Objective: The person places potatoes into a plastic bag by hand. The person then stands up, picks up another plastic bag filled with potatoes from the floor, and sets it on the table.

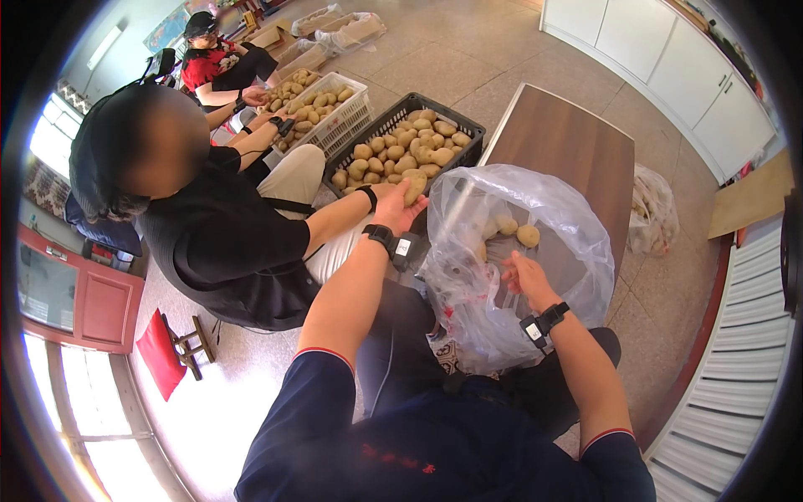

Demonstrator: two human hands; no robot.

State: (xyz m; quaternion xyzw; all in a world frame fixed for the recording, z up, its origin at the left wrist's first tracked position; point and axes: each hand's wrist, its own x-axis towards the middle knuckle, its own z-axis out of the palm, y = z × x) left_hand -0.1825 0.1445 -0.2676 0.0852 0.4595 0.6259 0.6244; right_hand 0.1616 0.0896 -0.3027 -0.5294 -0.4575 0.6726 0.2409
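Note:
My left hand point(403, 214) is closed around a potato point(414, 187) at the near edge of the black crate. Right beside it, a co-worker's hand point(385, 194) overlaps it in view, so the exact contact is partly hidden. Over the mouth of a clear plastic bag point(577, 219), my right hand point(530, 281) is held with its fingers loosely bent and apart, with nothing seen in them. Just beyond those fingertips, a potato point(528, 236) and a few others lie in the bag. The bag spreads over the near end of a brown tabletop point(562, 134).
A black crate point(477, 138) full of potatoes stands ahead, beside a white crate point(355, 117) of potatoes. At my left sits a co-worker in black point(226, 243); another person in red point(205, 67) sits farther back. A filled plastic bag point(652, 209) rests right of the table.

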